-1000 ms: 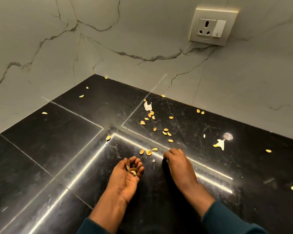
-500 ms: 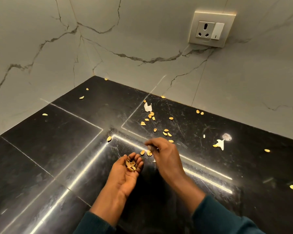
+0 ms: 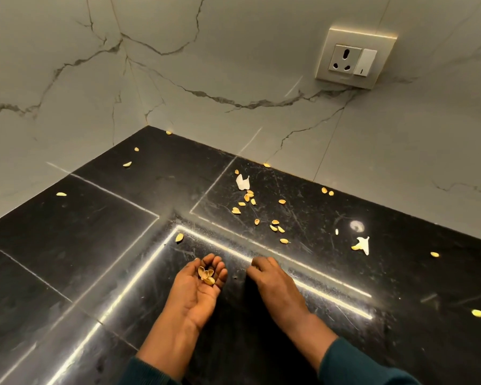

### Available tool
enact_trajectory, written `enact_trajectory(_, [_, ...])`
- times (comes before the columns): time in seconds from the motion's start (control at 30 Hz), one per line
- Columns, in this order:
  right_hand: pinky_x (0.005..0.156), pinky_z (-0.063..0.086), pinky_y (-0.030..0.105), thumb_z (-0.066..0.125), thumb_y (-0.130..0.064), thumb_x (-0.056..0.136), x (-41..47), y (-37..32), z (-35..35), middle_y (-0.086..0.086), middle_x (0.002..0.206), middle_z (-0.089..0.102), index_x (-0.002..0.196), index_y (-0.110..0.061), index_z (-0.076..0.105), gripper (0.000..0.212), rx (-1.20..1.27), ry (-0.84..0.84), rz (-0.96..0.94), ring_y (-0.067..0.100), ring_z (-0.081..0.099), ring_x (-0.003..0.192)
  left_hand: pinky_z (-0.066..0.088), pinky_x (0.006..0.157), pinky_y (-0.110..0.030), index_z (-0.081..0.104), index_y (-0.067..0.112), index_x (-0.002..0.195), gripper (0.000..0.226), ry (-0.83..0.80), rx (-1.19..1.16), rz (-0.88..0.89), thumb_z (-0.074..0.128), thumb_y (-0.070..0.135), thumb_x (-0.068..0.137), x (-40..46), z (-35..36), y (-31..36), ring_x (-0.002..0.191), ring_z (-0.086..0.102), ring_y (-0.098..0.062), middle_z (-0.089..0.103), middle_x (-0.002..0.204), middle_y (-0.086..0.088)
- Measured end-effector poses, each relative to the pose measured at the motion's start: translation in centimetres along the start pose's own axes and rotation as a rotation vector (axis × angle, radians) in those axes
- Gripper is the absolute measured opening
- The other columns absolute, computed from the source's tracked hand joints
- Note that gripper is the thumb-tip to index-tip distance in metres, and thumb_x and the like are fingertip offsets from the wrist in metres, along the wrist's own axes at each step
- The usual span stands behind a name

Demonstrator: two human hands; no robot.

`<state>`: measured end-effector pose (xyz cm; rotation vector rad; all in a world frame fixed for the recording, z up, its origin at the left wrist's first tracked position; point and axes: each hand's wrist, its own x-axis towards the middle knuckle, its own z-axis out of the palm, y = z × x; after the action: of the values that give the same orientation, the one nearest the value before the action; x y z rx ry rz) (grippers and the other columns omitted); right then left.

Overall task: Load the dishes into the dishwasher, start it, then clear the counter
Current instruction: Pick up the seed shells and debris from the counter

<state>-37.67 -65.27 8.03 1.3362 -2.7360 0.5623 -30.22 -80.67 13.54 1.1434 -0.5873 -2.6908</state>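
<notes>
We note the left hand (image 3: 199, 284) palm up, fingers loosely cupped, carrying a few pale tan nut shells (image 3: 206, 274). The right hand (image 3: 272, 282) rests palm down on the glossy black stone counter (image 3: 67, 245), fingertips curled under; whether they pinch anything, we cannot tell. More shells (image 3: 275, 226) lie scattered beyond. Dark green sleeves (image 3: 353, 365) are cut off below.
</notes>
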Motion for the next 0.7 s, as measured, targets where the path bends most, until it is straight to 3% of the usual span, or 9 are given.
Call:
enact_trajectory(0.07, [0.075, 0.041, 0.026, 0.055, -0.009, 0.091, 0.5, -0.2, -0.6, -0.001, 0.101, 0.053, 0.095, -0.016, 0.062, 0.011, 0.146, 0.038, 0.144, 0.017, 0.051, 0.097, 0.056, 0.054, -0.024, 0.058, 0.002, 0.085, 0.034, -0.019, 0.031, -0.021, 0.034, 0.02, 0.101, 0.3, 0.3, -0.1, 0.058, 0.064, -0.018, 0.065, 0.066, -0.011])
enact_trajectory(0.13, [0.077, 0.045, 0.02, 0.065, -0.007, 0.087, 1.3, -0.7, -2.1, -0.005, 0.097, 0.058, 0.093, -0.018, 0.07, 0.014, 0.296, 0.14, 0.234, 0.01, 0.055, 0.091, 0.057, 0.053, -0.026, 0.058, 0.001, 0.085, 0.035, -0.026, 0.065, -0.042, 0.033, 0.02, 0.101, 0.6, 0.8, -0.3, 0.055, 0.065, -0.019, 0.065, 0.065, -0.012])
enact_trajectory(0.2, [0.076, 0.05, 0.019, 0.07, -0.005, 0.084, 1.9, -1.5, -4.0, -0.007, 0.095, 0.059, 0.091, -0.02, 0.072, 0.016, 0.419, 0.195, 0.211, 0.005, 0.059, 0.088, 0.056, 0.054, -0.026, 0.057, 0.001, 0.083, 0.037, -0.026, 0.103, -0.059, 0.032, 0.021, 0.101, 0.9, 1.5, -0.7, 0.054, 0.065, -0.019, 0.065, 0.064, -0.012])
enact_trajectory(0.3, [0.08, 0.053, 0.023, 0.07, -0.007, 0.085, 2.8, -3.0, -6.1, -0.008, 0.099, 0.063, 0.097, -0.02, 0.074, 0.018, 0.528, 0.149, 0.094, 0.006, 0.062, 0.093, 0.055, 0.049, -0.023, 0.056, 0.003, 0.082, 0.034, -0.047, 0.114, -0.089, 0.032, 0.019, 0.101, 1.1, 2.9, -1.3, 0.051, 0.061, -0.016, 0.061, 0.064, -0.011])
enact_trajectory(0.43, [0.087, 0.05, 0.02, 0.068, -0.013, 0.087, 3.6, -3.6, -6.6, -0.006, 0.106, 0.068, 0.102, -0.019, 0.075, 0.018, 0.533, 0.082, 0.004, 0.003, 0.062, 0.1, 0.038, 0.032, -0.012, 0.05, 0.006, 0.074, 0.031, -0.085, 0.028, -0.117, 0.032, 0.01, 0.099, 1.3, 4.2, -1.5, 0.035, 0.052, -0.007, 0.054, 0.048, -0.004])
enact_trajectory(0.6, [0.08, 0.051, 0.021, 0.068, -0.006, 0.086, 5.0, 0.0, -6.5, -0.007, 0.096, 0.069, 0.099, -0.017, 0.074, 0.018, 0.452, 0.26, 0.15, 0.003, 0.062, 0.09, 0.056, 0.051, -0.025, 0.058, 0.0, 0.087, 0.031, -0.074, 0.057, -0.109, 0.034, 0.016, 0.099, 3.0, 3.5, -1.0, 0.053, 0.066, -0.018, 0.066, 0.065, -0.012])
enact_trajectory(0.7, [0.1, 0.045, 0.031, 0.063, -0.013, 0.092, 6.6, 4.3, -5.3, -0.003, 0.122, 0.063, 0.121, -0.02, 0.066, 0.029, 0.262, 0.183, 0.314, 0.014, 0.056, 0.114, 0.056, 0.051, -0.025, 0.058, -0.002, 0.089, 0.033, -0.06, 0.051, -0.096, 0.034, 0.018, 0.1, 3.6, 3.2, -0.6, 0.054, 0.066, -0.02, 0.066, 0.066, -0.013])
